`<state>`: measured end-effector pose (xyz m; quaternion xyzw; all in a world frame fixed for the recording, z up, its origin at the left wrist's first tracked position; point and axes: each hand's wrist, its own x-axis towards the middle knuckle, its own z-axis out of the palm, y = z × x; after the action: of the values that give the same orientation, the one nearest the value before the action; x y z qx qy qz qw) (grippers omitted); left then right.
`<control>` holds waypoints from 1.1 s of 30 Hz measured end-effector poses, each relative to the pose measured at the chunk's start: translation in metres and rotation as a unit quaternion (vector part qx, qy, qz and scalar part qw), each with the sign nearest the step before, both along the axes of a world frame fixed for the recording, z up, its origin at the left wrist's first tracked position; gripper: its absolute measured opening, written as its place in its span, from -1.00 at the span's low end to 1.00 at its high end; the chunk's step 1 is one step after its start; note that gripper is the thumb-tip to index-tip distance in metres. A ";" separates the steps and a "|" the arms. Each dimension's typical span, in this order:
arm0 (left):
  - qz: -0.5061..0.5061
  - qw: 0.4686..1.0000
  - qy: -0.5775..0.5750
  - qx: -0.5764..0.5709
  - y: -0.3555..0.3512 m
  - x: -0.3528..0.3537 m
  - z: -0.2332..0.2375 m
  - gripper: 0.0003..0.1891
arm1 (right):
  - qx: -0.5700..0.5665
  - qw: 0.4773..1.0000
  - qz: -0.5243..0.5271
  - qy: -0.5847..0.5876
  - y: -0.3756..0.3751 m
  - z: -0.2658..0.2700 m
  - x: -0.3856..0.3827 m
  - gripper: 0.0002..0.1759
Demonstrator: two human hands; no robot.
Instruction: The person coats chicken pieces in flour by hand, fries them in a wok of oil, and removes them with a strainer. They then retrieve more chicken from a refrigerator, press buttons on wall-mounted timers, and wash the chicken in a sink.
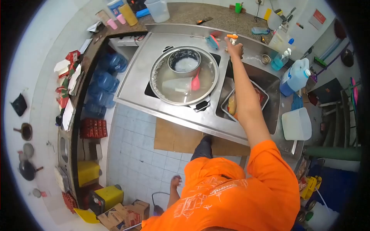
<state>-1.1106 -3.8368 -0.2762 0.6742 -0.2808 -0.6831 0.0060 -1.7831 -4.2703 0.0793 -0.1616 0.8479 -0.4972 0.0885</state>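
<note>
My right hand (234,49) is closed around the tap (232,37) with the orange lever, behind the sink. Below that arm, a square metal pan (264,100) with yellowish and red things in it sits in the sink basin (274,82). To the left, a large metal pot (153,79) holds cloudy water, a smaller pot (172,58) with whitish contents, a translucent container (177,84) and a pink scoop (196,81). My left hand (176,181) hangs low by my side over the floor, holding nothing, its fingers loosely apart.
Right of the sink stand a blue liquid jug (296,77), a soap pump bottle (280,59) and a white plastic tub (296,124). A blue brush (212,42) lies behind the pot. Blue water bottles (108,81) fill the left shelf. Cardboard (173,136) covers some floor.
</note>
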 end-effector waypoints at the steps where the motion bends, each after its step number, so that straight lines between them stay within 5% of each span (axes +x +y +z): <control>1: 0.009 0.999 -0.038 -0.030 -0.033 -0.020 0.019 -0.69 | 0.036 0.995 -0.085 -0.029 -0.013 0.000 -0.005 0.17; 3: 0.063 0.988 -0.049 -0.129 -0.097 -0.062 0.052 -0.66 | 0.019 0.991 -0.106 -0.076 -0.045 -0.010 -0.028 0.22; 5: -0.001 0.982 -0.049 -0.183 -0.159 -0.100 0.089 -0.62 | 0.040 0.986 -0.116 -0.117 -0.071 -0.040 -0.054 0.13; 6: -0.011 0.979 -0.044 -0.199 -0.182 -0.118 0.102 -0.63 | -0.064 0.970 0.059 -0.227 -0.065 -0.040 -0.070 -0.01; 10: -0.043 0.979 -0.022 -0.196 -0.243 -0.181 0.143 -0.62 | -0.056 0.986 -0.012 -0.157 -0.080 -0.053 -0.079 -0.16; 13: -0.043 0.979 -0.007 -0.199 -0.247 -0.198 0.124 -0.67 | -0.113 0.980 0.012 -0.162 -0.080 -0.056 -0.083 -0.31; 14: -0.026 0.981 -0.012 -0.192 -0.245 -0.202 0.120 -0.67 | -0.108 0.978 0.028 -0.177 -0.063 -0.016 -0.061 -0.61; 18: -0.076 0.973 -0.075 -0.204 -0.206 -0.213 0.113 -0.66 | -0.260 0.939 0.112 -0.194 -0.078 -0.088 -0.100 -0.79; 20: -0.119 0.953 -0.137 -0.243 -0.182 -0.219 0.130 -0.63 | -0.250 0.928 0.166 -0.220 -0.074 -0.101 -0.114 -0.72; 21: -0.071 0.955 -0.157 -0.240 -0.171 -0.223 0.135 -0.63 | -0.243 0.928 0.204 -0.197 -0.070 -0.100 -0.120 -0.86; 26: -0.049 0.953 -0.153 -0.257 -0.123 -0.234 0.146 -0.68 | -0.132 0.883 0.252 -0.372 -0.069 -0.104 -0.149 -0.58; 28: -0.036 0.946 -0.151 -0.284 -0.110 -0.241 0.159 -0.70 | -0.120 0.895 0.301 -0.307 -0.043 -0.071 -0.104 -0.53; 29: -0.029 0.944 -0.157 -0.289 -0.102 -0.241 0.158 -0.70 | -0.216 0.871 0.306 -0.318 -0.032 -0.092 -0.105 -0.45; 30: -0.008 0.947 -0.162 -0.278 -0.096 -0.243 0.170 -0.70 | -0.263 0.892 0.306 -0.205 -0.012 -0.095 -0.087 -0.37; 31: 0.012 0.949 -0.165 -0.267 -0.090 -0.245 0.183 -0.70 | -0.183 0.918 0.221 -0.274 0.012 -0.118 -0.084 -0.26; 32: 0.023 0.947 -0.174 -0.271 -0.082 -0.244 0.187 -0.70 | -0.196 0.858 0.281 -0.383 0.020 -0.240 -0.147 -0.21; 33: 0.050 0.946 -0.183 -0.262 -0.072 -0.242 0.191 -0.67 | -0.063 0.893 0.154 -0.418 0.056 -0.196 -0.082 -0.22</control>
<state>-1.3524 -3.9087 -0.0857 0.7753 -0.4120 -0.4494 0.1651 -1.8647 -4.2138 -0.1166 -0.0729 0.6640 -0.5515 0.4995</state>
